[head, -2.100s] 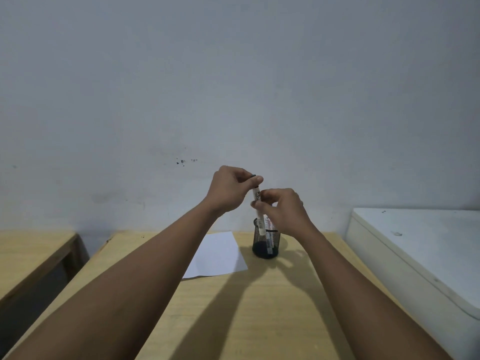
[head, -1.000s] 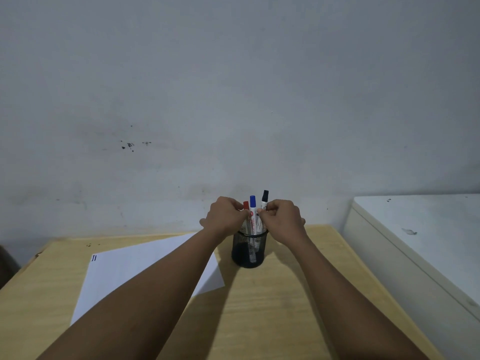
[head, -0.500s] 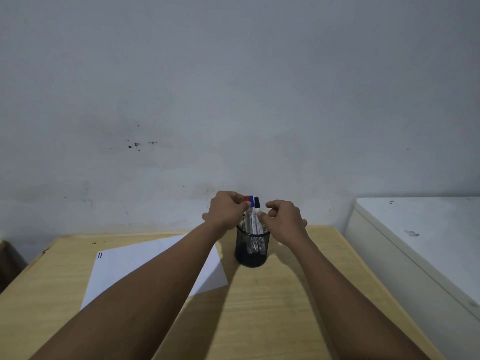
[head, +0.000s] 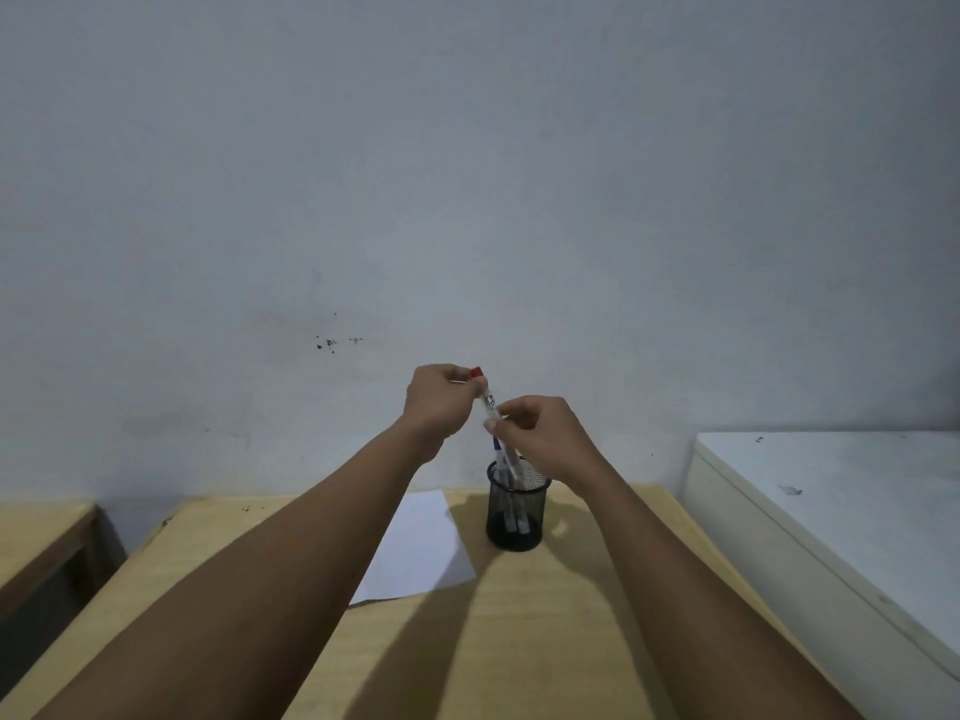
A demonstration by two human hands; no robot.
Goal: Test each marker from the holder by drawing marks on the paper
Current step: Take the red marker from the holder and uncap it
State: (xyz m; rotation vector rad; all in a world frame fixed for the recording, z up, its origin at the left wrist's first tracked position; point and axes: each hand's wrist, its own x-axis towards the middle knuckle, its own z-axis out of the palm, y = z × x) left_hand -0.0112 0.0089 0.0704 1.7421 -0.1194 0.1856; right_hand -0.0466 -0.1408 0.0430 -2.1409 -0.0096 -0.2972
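Observation:
A black mesh holder [head: 514, 517] stands on the wooden table [head: 545, 641], right of a white sheet of paper [head: 421, 548]. Above the holder both hands hold a red-capped marker [head: 488, 402], tilted. My left hand [head: 441, 402] pinches its red cap end. My right hand [head: 540, 433] grips the white barrel lower down. A blue-capped marker [head: 500, 452] and another white marker stand in the holder, partly hidden behind my right hand.
A white cabinet top [head: 841, 501] lies to the right of the table. A second wooden table [head: 36, 532] sits at the left, across a dark gap. A grey wall rises close behind the table.
The red-capped marker has been lifted out of the holder; both hands rose with it from the holder's rim. The view shifted, so less of the paper shows.

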